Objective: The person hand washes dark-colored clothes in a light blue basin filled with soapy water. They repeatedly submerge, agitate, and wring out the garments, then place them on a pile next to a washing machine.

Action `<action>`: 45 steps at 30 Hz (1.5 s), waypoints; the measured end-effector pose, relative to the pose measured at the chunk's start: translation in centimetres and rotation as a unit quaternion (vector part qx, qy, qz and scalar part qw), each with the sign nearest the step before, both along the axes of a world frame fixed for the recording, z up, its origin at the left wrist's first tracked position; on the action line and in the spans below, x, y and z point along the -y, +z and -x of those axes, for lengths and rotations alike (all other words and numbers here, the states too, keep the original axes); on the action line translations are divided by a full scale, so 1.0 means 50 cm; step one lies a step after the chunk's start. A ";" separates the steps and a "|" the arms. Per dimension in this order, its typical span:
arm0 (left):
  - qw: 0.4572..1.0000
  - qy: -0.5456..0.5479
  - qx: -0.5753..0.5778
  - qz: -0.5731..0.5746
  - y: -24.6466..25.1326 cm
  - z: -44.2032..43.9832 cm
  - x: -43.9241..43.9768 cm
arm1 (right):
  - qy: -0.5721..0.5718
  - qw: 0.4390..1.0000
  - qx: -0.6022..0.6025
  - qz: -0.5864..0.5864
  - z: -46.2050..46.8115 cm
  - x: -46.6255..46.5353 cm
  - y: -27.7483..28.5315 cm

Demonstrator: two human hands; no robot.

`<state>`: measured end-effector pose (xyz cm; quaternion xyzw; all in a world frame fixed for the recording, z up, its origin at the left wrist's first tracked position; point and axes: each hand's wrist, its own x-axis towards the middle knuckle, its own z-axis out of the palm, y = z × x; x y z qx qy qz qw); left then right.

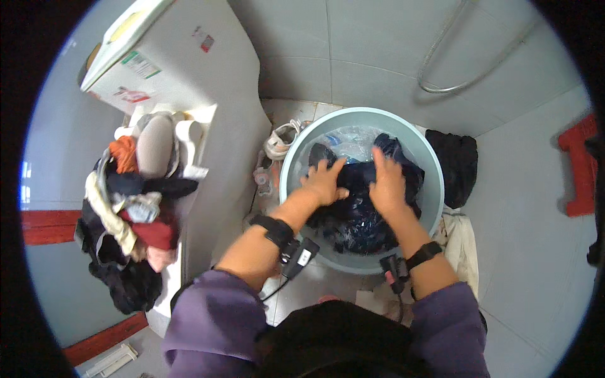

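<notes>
A pale blue-green plastic tub (363, 111) stands on the floor before me, with sudsy water (352, 141) inside. Soaked dark navy cloth (359, 227) fills much of its near half. Across the upper left of this cloth lies my left hand (324, 184), its fingers spread apart. My right hand (388, 186) is on the cloth's right part; it is blurred, and whether its fingers pinch any fabric is unclear. A smaller dark piece (322, 155) shows by the tub's left wall. Both wrists wear black straps with small cabled devices.
Left stands a white appliance or cabinet (222, 94) beside a heap of mixed clothes (142, 222). White shoes (280, 141) touch or nearly touch the tub's left side. Black cloth (451, 167) and cream cloth (461, 250) lie right. A shower hose (439, 89) hangs behind; a red plastic object (581, 165) is far right.
</notes>
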<state>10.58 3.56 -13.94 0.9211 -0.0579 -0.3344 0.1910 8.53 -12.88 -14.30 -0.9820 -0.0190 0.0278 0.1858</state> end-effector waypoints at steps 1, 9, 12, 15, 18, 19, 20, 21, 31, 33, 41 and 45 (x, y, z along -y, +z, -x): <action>0.998 0.010 -0.039 -0.041 -0.051 0.011 0.008 | 0.010 0.998 -0.053 0.020 0.013 -0.004 -0.057; 0.969 -0.057 -0.092 -0.221 -0.338 -0.009 0.028 | 0.021 0.934 -0.320 0.157 0.037 -0.005 -0.370; 0.974 -0.070 -0.109 -0.187 -0.406 -0.044 0.036 | 0.039 0.932 -0.340 0.121 -0.010 0.016 -0.406; 0.989 -0.007 -0.082 -0.127 -0.421 -0.081 0.037 | -0.106 0.940 -0.322 -0.046 -0.083 0.039 -0.403; 0.997 -0.062 -0.028 -0.042 -0.365 -0.102 0.013 | 0.126 0.931 -0.341 0.035 -0.152 0.056 -0.342; 0.998 -0.003 -0.060 0.019 -0.332 -0.100 -0.001 | 0.083 0.930 -0.358 0.019 -0.152 0.073 -0.298; 0.993 0.051 -0.077 0.072 -0.295 -0.098 -0.012 | 0.090 0.946 -0.308 -0.042 -0.152 0.069 -0.251; 0.982 0.101 -0.077 0.138 -0.254 -0.095 -0.022 | 0.106 0.953 -0.263 -0.108 -0.148 0.067 -0.191; 0.939 -0.015 0.037 0.342 0.236 -0.018 -0.073 | 0.228 0.934 -0.040 -0.271 -0.031 -0.038 0.415; 0.914 0.001 0.023 0.405 0.332 0.020 -0.088 | 0.237 0.937 -0.025 -0.256 0.004 -0.047 0.487; 0.902 0.031 0.013 0.430 0.565 0.184 -0.154 | 0.216 0.950 0.066 -0.216 0.074 -0.042 0.663; 0.793 0.174 -0.187 0.554 0.501 0.264 -0.118 | 0.218 0.949 0.076 -0.215 0.087 -0.042 0.664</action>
